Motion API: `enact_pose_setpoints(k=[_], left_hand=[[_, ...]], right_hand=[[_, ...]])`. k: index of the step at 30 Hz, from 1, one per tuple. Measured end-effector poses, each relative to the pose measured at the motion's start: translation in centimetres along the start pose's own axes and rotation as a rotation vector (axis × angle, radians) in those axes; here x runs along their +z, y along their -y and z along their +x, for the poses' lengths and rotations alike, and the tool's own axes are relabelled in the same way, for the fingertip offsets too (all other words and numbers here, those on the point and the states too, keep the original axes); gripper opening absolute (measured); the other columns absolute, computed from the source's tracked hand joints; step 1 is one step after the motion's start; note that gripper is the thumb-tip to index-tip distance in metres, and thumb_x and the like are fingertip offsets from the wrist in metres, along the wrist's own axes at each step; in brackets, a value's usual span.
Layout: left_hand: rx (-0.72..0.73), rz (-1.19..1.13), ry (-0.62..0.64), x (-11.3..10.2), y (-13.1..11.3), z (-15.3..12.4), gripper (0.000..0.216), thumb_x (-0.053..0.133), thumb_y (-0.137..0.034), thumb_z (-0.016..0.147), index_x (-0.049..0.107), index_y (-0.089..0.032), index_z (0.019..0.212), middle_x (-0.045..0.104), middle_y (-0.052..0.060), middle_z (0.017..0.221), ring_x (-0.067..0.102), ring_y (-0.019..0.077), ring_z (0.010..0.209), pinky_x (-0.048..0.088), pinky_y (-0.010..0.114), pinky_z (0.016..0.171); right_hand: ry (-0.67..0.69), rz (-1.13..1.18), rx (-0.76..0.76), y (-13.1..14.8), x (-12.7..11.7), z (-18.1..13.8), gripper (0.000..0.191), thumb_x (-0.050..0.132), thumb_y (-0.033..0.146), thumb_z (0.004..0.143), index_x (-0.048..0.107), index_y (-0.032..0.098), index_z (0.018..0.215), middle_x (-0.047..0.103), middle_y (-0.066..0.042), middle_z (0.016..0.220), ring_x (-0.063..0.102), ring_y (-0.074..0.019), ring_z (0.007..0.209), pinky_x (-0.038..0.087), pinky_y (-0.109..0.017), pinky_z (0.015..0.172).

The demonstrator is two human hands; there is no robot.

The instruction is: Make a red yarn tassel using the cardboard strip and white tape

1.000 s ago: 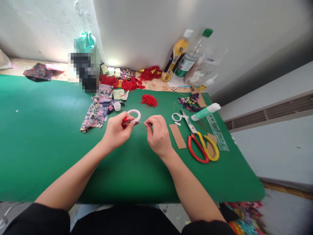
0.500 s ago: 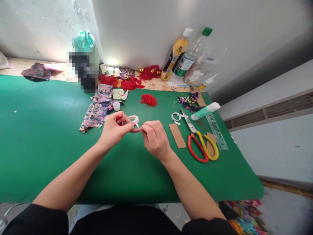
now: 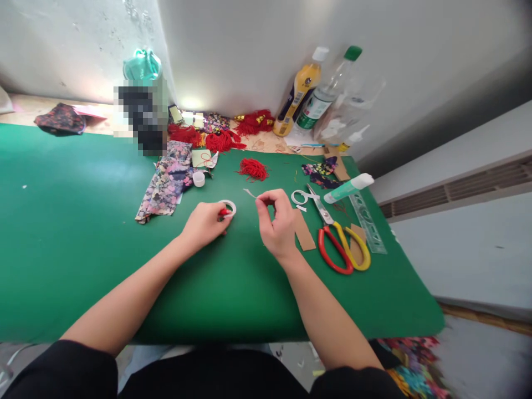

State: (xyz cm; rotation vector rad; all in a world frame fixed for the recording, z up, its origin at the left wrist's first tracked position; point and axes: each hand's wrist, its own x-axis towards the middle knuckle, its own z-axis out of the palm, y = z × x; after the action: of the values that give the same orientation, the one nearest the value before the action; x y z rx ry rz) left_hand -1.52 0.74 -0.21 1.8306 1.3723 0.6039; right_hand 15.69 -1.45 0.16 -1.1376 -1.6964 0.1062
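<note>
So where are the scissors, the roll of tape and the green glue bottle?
scissors (image 3: 343, 249): head view, on the red and yellow handles.
roll of tape (image 3: 230, 206): head view, on its white ring.
green glue bottle (image 3: 344, 191): head view, on its body.

A pixelated block (image 3: 142, 119) hides whatever stands at the back of the green mat (image 3: 83, 221). The left hand (image 3: 204, 224) covers most of the small red piece (image 3: 223, 211) at the tape roll (image 3: 228, 208). The strip (image 3: 250, 193) pinched by the right hand (image 3: 277, 224) is too small to identify. The colourful cloth (image 3: 415, 371) at the lower right is blurred and cut off.
</note>
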Motion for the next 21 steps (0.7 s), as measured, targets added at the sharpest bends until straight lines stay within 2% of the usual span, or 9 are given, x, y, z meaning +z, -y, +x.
enact_pose_setpoints(k=[1,3,5,7,10,13,16,21], left_hand=[[0.018,0.090,0.010,0.3,0.2,0.1,0.015,0.059,-0.021,0.076,0.057,-0.017,0.062,0.063,0.000,0.055,0.065,0.0164,0.054,0.043,0.024,0.052],[0.095,0.151,-0.035,0.5,0.5,0.2,0.006,0.061,-0.019,0.073,0.062,-0.017,0.068,0.074,0.006,0.080,0.068,0.0178,0.068,0.047,0.025,0.061],[0.161,0.127,-0.124,0.4,0.6,0.3,0.008,0.063,-0.020,0.072,0.061,-0.016,0.066,0.073,0.010,0.108,0.068,0.0184,0.078,0.049,0.027,0.069],[0.198,0.098,-0.210,0.2,0.5,0.2,0.015,0.062,-0.022,0.073,0.055,-0.016,0.061,0.067,0.013,0.121,0.067,0.0177,0.078,0.050,0.030,0.071],[0.222,0.059,-0.257,0.3,0.1,-0.3,0.017,0.060,-0.021,0.074,0.049,-0.017,0.062,0.063,0.016,0.125,0.062,0.0125,0.063,0.050,0.030,0.064],[0.250,-0.014,-0.221,0.7,-0.4,-0.8,0.014,0.057,-0.021,0.076,0.046,-0.018,0.066,0.060,0.017,0.125,0.060,0.0101,0.058,0.050,0.029,0.060],[0.297,0.009,-0.204,1.1,-0.8,-1.1,0.014,0.054,-0.021,0.077,0.044,-0.019,0.068,0.061,0.017,0.121,0.067,0.0193,0.081,0.052,0.033,0.069],[0.326,0.036,-0.155,1.4,-1.0,-1.3,0.020,0.054,-0.019,0.076,0.036,-0.022,0.067,0.062,0.019,0.118,0.063,0.0293,0.109,0.052,0.039,0.080]], right_hand=[[0.007,0.004,0.025,-0.1,0.1,0.0,0.009,0.050,0.013,0.091,0.051,0.021,0.086,0.054,0.000,0.077,0.055,-0.0128,0.070,0.046,-0.027,0.062],[0.029,0.021,0.047,-0.2,0.1,0.1,0.009,0.051,0.014,0.090,0.052,0.020,0.085,0.055,0.000,0.077,0.056,-0.0128,0.070,0.047,-0.027,0.063],[0.061,0.055,0.078,0.0,0.1,0.1,0.009,0.052,0.015,0.089,0.054,0.021,0.083,0.057,0.000,0.076,0.056,-0.0127,0.070,0.048,-0.027,0.064],[0.087,0.124,0.146,0.3,0.1,0.0,0.004,0.056,0.018,0.087,0.056,0.021,0.085,0.059,0.000,0.076,0.056,-0.0125,0.067,0.049,-0.028,0.065],[0.123,0.294,0.272,0.7,0.2,-0.3,0.017,0.065,0.021,0.081,0.056,0.022,0.096,0.066,0.000,0.081,0.061,-0.0134,0.071,0.052,-0.030,0.069],[0.146,0.435,0.334,0.9,0.4,-0.6,0.031,0.069,0.021,0.078,0.054,0.024,0.105,0.070,0.000,0.087,0.066,-0.0145,0.079,0.053,-0.032,0.078],[0.129,0.488,0.354,1.1,0.7,-0.9,0.035,0.071,0.022,0.078,0.053,0.025,0.108,0.072,0.001,0.087,0.068,-0.0140,0.081,0.053,-0.033,0.083],[0.084,0.469,0.355,1.5,0.7,-0.9,0.030,0.069,0.019,0.079,0.054,0.025,0.104,0.071,0.002,0.083,0.068,-0.0135,0.078,0.055,-0.033,0.082]])
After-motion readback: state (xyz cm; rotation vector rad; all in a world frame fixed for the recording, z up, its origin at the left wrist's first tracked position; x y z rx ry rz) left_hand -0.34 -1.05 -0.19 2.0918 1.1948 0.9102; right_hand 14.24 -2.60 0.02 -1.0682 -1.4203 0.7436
